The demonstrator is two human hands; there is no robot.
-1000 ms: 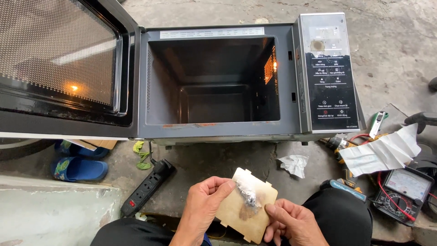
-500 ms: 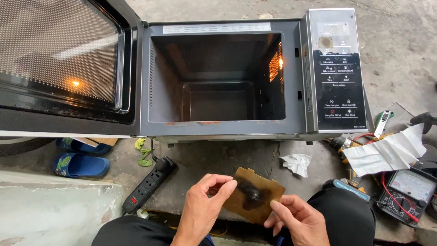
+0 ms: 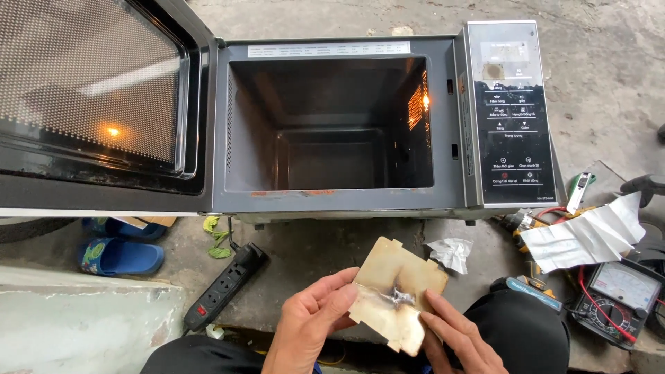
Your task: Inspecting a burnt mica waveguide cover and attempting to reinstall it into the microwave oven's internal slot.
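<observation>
Closest to me, both hands hold one thing between them: a thin, stiff plate (image 3: 396,294), tan and stained, with small notched tabs along its upper edge and a dark burnt patch with a silvery scar near its middle. My left hand (image 3: 313,325) is closed on the plate's left edge, thumb on top and fingers curled under; my right hand (image 3: 457,339) pinches the lower right corner, fingertips (image 3: 431,303) lying on the scorched face. The plate sits tilted over my lap, well apart from the oven.

As I judge it, the plate is out of the oven and being looked over — nothing shows a replacement or any refitting yet.

Just beyond on the rough concrete lie a black power strip (image 3: 225,285), a crumpled bit of foil-like wrapper (image 3: 450,253), and to the right a folded white sheet (image 3: 589,235) and an analogue multimeter (image 3: 618,294) with red and black leads. A blue sandal (image 3: 119,255) lies at left.

Farther off stands the microwave oven (image 3: 332,125) — grey metal cavity empty and lit, rust streaks along its front sill, glossy black control panel (image 3: 512,114) at right, and the perforated-screen door (image 3: 97,97) swung wide open to the left.
</observation>
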